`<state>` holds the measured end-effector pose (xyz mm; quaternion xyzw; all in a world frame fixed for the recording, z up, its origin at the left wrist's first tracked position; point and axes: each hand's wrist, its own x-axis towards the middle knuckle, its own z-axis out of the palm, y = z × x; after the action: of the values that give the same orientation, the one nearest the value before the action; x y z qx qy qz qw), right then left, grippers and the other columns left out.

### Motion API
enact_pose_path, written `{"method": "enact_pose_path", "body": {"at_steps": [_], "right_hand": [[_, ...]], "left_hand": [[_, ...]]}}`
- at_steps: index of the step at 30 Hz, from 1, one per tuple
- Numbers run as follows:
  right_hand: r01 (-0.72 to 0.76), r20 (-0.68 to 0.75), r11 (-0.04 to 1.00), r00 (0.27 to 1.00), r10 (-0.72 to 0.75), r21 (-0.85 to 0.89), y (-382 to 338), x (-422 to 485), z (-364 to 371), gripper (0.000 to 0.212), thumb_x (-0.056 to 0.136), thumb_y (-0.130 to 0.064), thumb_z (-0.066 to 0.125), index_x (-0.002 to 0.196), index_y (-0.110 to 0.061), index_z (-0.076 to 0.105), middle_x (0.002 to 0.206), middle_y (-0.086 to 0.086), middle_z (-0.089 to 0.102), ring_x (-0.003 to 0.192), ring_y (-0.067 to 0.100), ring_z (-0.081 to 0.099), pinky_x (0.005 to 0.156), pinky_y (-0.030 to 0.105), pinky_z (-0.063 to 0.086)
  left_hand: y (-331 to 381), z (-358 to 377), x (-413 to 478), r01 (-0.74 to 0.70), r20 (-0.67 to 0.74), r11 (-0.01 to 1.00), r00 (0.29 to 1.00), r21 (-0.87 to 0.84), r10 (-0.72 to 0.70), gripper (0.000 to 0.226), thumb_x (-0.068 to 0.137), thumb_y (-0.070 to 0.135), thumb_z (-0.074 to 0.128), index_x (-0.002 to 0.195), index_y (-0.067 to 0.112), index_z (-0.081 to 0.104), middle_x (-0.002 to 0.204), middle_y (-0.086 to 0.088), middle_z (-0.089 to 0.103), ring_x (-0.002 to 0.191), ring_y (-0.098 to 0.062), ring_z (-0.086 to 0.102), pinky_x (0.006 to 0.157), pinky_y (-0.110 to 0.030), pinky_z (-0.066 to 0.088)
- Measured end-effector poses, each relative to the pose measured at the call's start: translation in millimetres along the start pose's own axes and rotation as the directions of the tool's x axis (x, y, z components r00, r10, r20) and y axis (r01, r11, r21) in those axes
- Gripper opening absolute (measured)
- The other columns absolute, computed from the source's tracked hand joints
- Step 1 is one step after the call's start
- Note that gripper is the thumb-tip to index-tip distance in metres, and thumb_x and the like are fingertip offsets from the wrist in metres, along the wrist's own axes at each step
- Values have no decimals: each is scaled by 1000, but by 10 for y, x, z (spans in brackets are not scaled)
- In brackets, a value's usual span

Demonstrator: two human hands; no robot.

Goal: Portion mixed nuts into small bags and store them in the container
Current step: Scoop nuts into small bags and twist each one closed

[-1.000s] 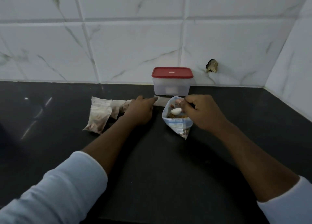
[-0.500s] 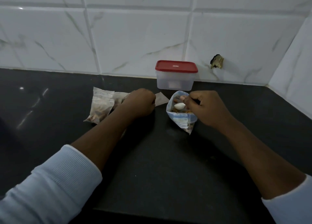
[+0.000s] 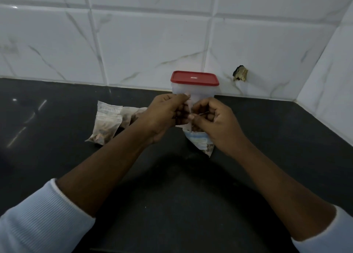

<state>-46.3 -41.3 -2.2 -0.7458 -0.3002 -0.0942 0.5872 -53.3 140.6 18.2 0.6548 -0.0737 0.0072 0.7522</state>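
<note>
Dim, bluish light leaves the polished black stone counter (image 3: 57,157) almost featureless, apart from small glints at its left. A soft shadow pools beneath the forearms. The white marble-veined wall tiles (image 3: 152,43) bow with wide-angle distortion, and the frame edges look soft.

A container (image 3: 194,89) stands at the back of the counter (image 3: 267,157), against the wall (image 3: 152,43). Left of it lie small bags (image 3: 107,123); another bag (image 3: 199,141) sits before it.

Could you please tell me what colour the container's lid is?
Red lid, clearest in the head view.
</note>
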Motion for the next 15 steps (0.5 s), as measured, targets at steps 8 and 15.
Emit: {"method": "enact_pose_path", "body": {"at_steps": [8,15], "right_hand": [[-59,-61,983,996,71,172,-5,-6,-66,12,94,2,69,106,-1,68,101,10,77,92,32,76,79,42,65],[-11,-127,999,992,5,-49,34,19,-93,11,96,-3,69,102,-12,73,97,4,75,89,19,75,79,38,64]], "left_hand": [[-90,24,26,-93,-22,996,995,-19,92,29,86,-2,78,113,-6,70,93,-14,74,85,-24,73,77,-32,61],[-121,4,41,-135,-42,989,989,65,138,14,89,-4,75,101,2,74,87,-13,76,78,-20,73,73,-28,61]]}}
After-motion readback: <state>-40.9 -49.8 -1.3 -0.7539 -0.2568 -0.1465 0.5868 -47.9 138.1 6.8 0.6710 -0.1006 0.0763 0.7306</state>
